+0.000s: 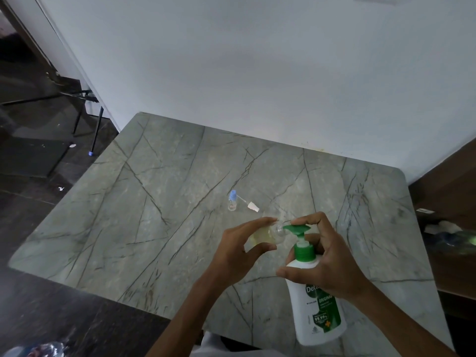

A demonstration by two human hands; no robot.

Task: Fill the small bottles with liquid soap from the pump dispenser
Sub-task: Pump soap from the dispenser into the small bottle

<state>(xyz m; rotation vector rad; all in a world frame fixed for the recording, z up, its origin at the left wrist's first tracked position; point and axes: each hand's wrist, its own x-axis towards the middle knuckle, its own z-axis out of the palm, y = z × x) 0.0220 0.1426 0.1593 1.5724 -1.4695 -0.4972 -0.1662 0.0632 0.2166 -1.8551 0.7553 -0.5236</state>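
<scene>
— How are the hands set?
— The right hand [327, 266] wraps the pump dispenser [316, 305] at its shoulder, thumb on the smooth white body, a forefinger curved over the green pump head [298, 229]. Just left of the dispenser, the left hand [239, 248] pinches a small clear bottle [268, 234] tipped sideways, mouth at the nozzle.
— Anything inside?
— Pale yellowish liquid, it seems.
— Beyond the dispenser?
— A blue-capped bottle [232, 202] stands upright on the veined grey stone table [154, 215]. A white spray top [251, 204] with a thin tube lies beside it.
</scene>
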